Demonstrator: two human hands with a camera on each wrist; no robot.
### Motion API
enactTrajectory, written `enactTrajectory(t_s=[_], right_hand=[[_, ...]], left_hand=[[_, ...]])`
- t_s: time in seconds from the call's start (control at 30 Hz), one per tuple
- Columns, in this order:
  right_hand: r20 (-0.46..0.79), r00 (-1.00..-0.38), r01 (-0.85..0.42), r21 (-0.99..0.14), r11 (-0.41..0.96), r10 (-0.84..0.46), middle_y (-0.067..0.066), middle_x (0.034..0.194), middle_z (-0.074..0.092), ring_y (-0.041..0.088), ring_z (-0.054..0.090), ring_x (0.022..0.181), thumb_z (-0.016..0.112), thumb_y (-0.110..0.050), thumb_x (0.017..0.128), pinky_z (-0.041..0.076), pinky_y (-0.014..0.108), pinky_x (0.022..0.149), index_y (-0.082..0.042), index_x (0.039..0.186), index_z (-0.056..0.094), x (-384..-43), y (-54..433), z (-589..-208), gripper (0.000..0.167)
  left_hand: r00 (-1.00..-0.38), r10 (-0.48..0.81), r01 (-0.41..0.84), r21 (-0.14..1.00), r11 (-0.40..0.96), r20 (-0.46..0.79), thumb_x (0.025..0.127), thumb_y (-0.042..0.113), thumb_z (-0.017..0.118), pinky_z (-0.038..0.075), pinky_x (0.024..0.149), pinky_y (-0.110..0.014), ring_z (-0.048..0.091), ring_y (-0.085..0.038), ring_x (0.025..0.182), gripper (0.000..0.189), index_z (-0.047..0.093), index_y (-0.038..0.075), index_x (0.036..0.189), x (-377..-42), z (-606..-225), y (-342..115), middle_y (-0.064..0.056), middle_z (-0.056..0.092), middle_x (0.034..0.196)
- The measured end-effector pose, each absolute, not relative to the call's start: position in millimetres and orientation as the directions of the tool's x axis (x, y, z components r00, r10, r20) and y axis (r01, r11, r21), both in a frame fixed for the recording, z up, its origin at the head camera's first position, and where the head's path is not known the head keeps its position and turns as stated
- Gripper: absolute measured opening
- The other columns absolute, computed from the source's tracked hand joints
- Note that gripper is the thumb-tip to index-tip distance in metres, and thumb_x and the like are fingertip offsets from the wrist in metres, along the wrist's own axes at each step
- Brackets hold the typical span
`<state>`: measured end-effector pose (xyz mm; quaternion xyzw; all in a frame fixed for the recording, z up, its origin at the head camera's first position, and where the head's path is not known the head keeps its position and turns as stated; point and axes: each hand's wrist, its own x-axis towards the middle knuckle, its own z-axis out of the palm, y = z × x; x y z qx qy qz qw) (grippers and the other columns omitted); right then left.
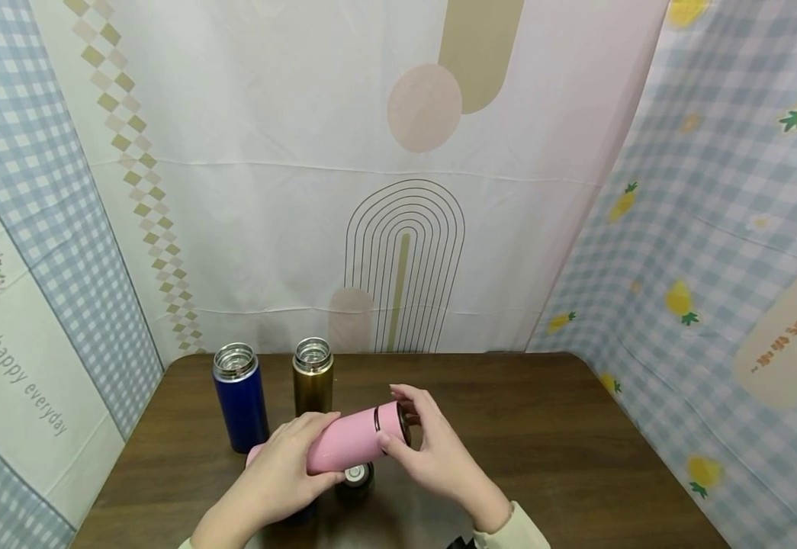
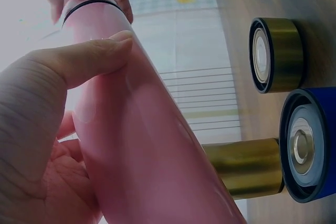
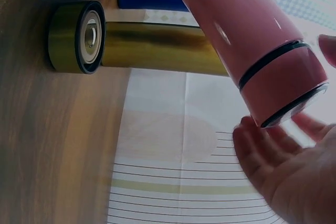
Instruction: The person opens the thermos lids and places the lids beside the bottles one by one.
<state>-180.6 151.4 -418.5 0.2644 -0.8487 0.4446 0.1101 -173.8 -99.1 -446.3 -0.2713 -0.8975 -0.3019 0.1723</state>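
Note:
My left hand (image 1: 281,471) grips a pink thermos bottle (image 1: 345,444) around its body, tilted over the table with its capped end toward the right. The pink lid (image 3: 283,85) sits on the bottle, with a dark ring at the seam. Around that lid end, my right hand (image 1: 439,456) has its fingers spread and loosely bent, fingertips right at the lid's edge in the right wrist view. Beneath the bottle, a gold lid (image 2: 286,55) lies with its inner side up. Beside it is a blue lid (image 2: 320,142), mostly hidden by my left hand in the head view.
Behind the pink bottle stand a blue thermos (image 1: 242,408) and a gold thermos (image 1: 313,387), both upright and uncapped. The brown wooden table (image 1: 542,450) reaches back to a patterned cloth (image 1: 288,229), with checked cloth hanging at both sides.

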Motion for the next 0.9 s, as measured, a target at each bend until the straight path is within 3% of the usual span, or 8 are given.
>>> enactTrajectory(t_s=[0.17, 0.33, 0.63, 0.73, 0.9], right_hand=[[0.263, -0.928, -0.369, -0.731, 0.574, -0.262, -0.007, 0.102, 0.059, 0.009, 0.057, 0.086, 0.06, -0.05, 0.092, 0.05, 0.028, 0.074, -0.021, 0.127, 0.054, -181, 152, -419, 0.046], [0.205, -0.939, -0.335, -0.73, 0.596, -0.276, -0.007, 0.08, 0.059, 0.009, 0.056, 0.071, 0.059, -0.055, 0.09, 0.047, 0.026, 0.063, -0.023, 0.116, 0.06, -181, 153, -421, 0.041], [0.298, -0.847, -0.502, -0.72, 0.478, -0.44, -0.009, 0.106, 0.06, 0.01, 0.059, 0.09, 0.072, -0.038, 0.087, 0.05, 0.031, 0.08, -0.023, 0.131, 0.051, -179, 157, -423, 0.051], [0.334, -0.791, -0.574, -0.695, 0.433, -0.512, -0.007, 0.114, 0.059, 0.01, 0.058, 0.098, 0.073, -0.033, 0.087, 0.049, 0.034, 0.086, -0.019, 0.135, 0.047, -178, 159, -425, 0.056], [0.369, -0.729, -0.641, -0.665, 0.384, -0.577, -0.008, 0.129, 0.051, 0.011, 0.054, 0.107, 0.074, -0.026, 0.087, 0.047, 0.035, 0.091, -0.023, 0.14, 0.042, -177, 161, -424, 0.062]], left_hand=[[-0.781, 0.406, 0.609, 0.436, 0.662, 0.475, 0.065, 0.035, 0.088, 0.044, 0.094, -0.044, 0.057, -0.019, 0.11, 0.073, 0.059, 0.016, 0.13, -174, -446, -100, 0.004, 0.061, 0.121], [-0.766, 0.428, 0.626, 0.403, 0.668, 0.48, 0.065, 0.031, 0.089, 0.041, 0.097, -0.045, 0.055, -0.019, 0.115, 0.074, 0.059, 0.015, 0.13, -176, -446, -103, 0.002, 0.061, 0.123], [-0.778, 0.462, 0.619, 0.396, 0.678, 0.426, 0.068, 0.028, 0.087, 0.04, 0.098, -0.047, 0.054, -0.02, 0.117, 0.072, 0.056, 0.014, 0.132, -175, -443, -110, 0.001, 0.059, 0.123], [-0.781, 0.479, 0.619, 0.395, 0.678, 0.402, 0.069, 0.028, 0.086, 0.039, 0.098, -0.047, 0.053, -0.02, 0.118, 0.072, 0.056, 0.015, 0.133, -173, -440, -116, 0.002, 0.058, 0.125], [-0.799, 0.487, 0.601, 0.432, 0.672, 0.353, 0.071, 0.03, 0.085, 0.039, 0.097, -0.048, 0.053, -0.02, 0.118, 0.071, 0.055, 0.017, 0.134, -169, -436, -124, 0.002, 0.058, 0.128]])
